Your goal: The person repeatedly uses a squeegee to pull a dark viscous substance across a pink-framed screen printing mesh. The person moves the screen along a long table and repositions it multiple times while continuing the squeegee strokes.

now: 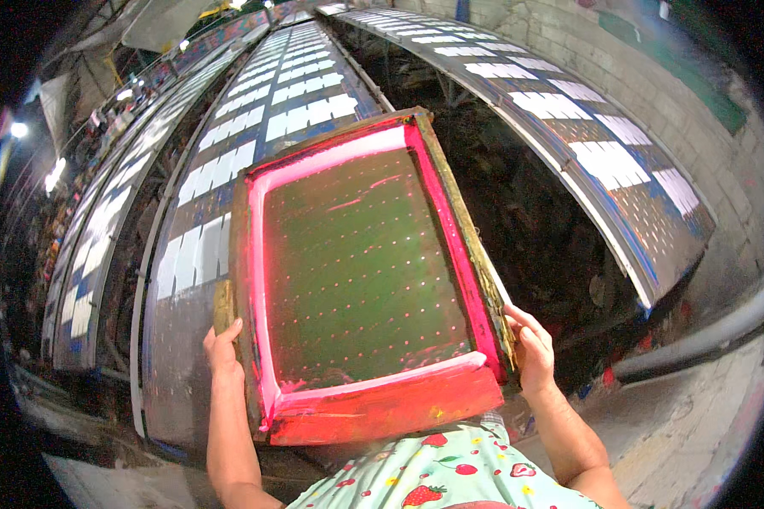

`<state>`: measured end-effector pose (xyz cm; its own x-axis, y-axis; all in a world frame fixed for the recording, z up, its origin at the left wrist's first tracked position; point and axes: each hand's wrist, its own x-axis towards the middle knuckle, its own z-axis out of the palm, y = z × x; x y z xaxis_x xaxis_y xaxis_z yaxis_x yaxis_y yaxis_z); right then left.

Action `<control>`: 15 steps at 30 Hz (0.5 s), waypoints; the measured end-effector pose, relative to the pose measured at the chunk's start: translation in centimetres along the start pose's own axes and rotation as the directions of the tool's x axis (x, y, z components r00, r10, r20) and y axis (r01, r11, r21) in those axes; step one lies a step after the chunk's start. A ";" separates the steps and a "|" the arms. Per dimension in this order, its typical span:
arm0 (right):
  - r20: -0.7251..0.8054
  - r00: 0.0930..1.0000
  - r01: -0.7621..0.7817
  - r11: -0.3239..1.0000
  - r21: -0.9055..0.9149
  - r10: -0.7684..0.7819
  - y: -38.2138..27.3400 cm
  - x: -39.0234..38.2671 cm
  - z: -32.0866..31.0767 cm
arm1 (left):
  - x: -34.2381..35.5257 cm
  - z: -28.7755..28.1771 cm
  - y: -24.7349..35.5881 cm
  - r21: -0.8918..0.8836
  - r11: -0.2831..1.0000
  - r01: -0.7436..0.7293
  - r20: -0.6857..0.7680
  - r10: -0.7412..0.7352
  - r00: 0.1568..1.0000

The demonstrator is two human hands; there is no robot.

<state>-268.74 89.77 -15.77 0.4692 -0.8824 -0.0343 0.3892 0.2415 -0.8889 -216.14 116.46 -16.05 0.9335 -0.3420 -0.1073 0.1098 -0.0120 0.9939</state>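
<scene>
Hot pink rims the frame (444, 216), red on its near bar (390, 407)! Dark green mesh (361, 263), rows of pink dots; mint garment (399, 462), strawberry-and-cherry print; sheets (312, 115), bright white.

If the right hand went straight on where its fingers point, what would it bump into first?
The framed screen, at its right edge. The right hand already seems to be touching it there, though how far it reaches behind the edge is hard to tell.
</scene>
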 end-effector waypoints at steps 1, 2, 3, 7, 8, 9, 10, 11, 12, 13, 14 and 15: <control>0.009 1.000 0.016 1.000 0.002 -0.016 -0.5 0.9 -1.1 | -0.6 0.9 -0.3 -0.004 1.000 0.010 -0.011 -0.010 1.000; 0.041 0.999 0.024 1.000 0.018 -0.025 -1.1 1.7 -2.5 | -1.3 2.2 -0.5 0.001 1.000 0.025 -0.026 -0.025 0.999; 0.077 0.997 0.028 0.999 0.042 -0.031 -1.6 2.5 -4.1 | -2.1 3.6 -0.5 0.008 0.999 0.040 -0.040 -0.040 0.998; 0.095 0.995 -0.014 1.000 0.010 0.013 -2.9 6.2 -12.5 | -6.3 10.9 -1.3 -0.022 1.000 0.005 -0.029 -0.006 1.000; 0.116 0.993 -0.019 1.000 0.012 0.017 -3.6 7.3 -15.0 | -7.8 13.0 -1.7 -0.018 1.000 -0.017 -0.060 0.016 0.998; 0.150 0.988 -0.019 1.000 0.018 0.016 -4.2 8.6 -17.5 | -9.7 15.1 -2.3 -0.025 1.000 -0.016 -0.054 0.015 0.998; 0.175 0.984 -0.022 0.998 0.058 0.012 -5.1 9.8 -19.8 | -11.8 17.1 -2.7 0.014 1.000 0.021 -0.116 -0.020 0.993; 0.163 0.986 -0.026 0.999 0.032 0.020 -6.3 10.7 -22.1 | -14.3 19.5 -3.3 0.036 0.999 -0.023 -0.193 0.029 0.981; 0.194 0.981 -0.021 1.000 0.018 0.017 -6.7 11.2 -22.0 | -15.0 19.8 -3.6 0.097 0.995 -0.006 -0.249 0.030 0.968; 0.226 0.974 -0.007 1.000 -0.001 0.007 -7.8 11.3 -22.9 | -15.9 20.6 -3.4 0.016 0.998 0.061 -0.196 -0.056 0.979; 0.227 0.974 -0.019 0.999 -0.031 0.026 -8.9 11.4 -23.5 | -17.2 20.8 -3.1 0.029 0.998 0.054 -0.207 -0.046 0.977; 0.205 0.977 -0.034 0.995 -0.096 0.054 -9.7 11.7 -23.3 | -17.5 21.1 -2.9 0.052 0.995 0.080 -0.234 -0.066 0.970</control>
<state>-285.48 67.71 -18.15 0.6418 -0.7668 0.0124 0.2951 0.2319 -0.9269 -240.02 102.69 -16.50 0.9782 -0.1106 -0.1759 0.1666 -0.0884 0.9821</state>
